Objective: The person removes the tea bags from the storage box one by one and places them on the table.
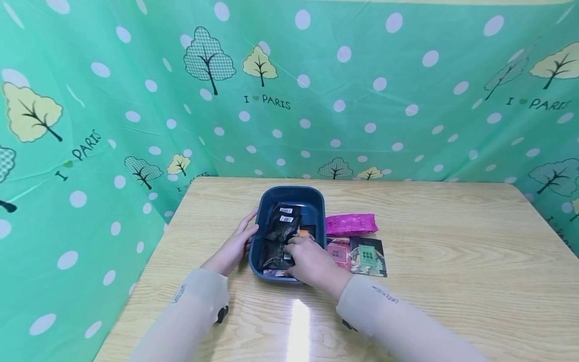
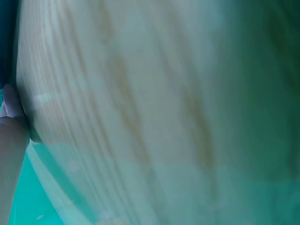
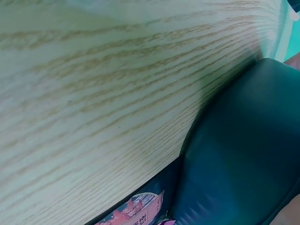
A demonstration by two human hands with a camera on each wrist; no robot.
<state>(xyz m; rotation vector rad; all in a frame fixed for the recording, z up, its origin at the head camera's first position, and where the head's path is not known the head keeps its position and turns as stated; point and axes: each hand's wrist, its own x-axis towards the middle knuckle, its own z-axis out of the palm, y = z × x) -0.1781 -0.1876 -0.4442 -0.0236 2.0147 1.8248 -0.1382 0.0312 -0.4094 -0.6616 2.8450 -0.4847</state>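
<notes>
Left grip (image 1: 236,245) spread against left wall of blue box (image 1: 313,206); right grip (image 1: 313,260) inside, over black packets (image 1: 282,226): cannot tell whether pinching. Pink packet (image 1: 353,224), two flat packets (image 1: 376,265) just right, on surface (image 1: 443,241).

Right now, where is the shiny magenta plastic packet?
In the head view, the magenta packet lies on the pale wooden table, just right of the dark blue plastic bin and beyond the flat square packet with a green label.

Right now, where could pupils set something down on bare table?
Bare: the table right of the green-labelled packet, and behind the pink packet. Crowded: the blue bin, holding black packets and the right hand.
</notes>
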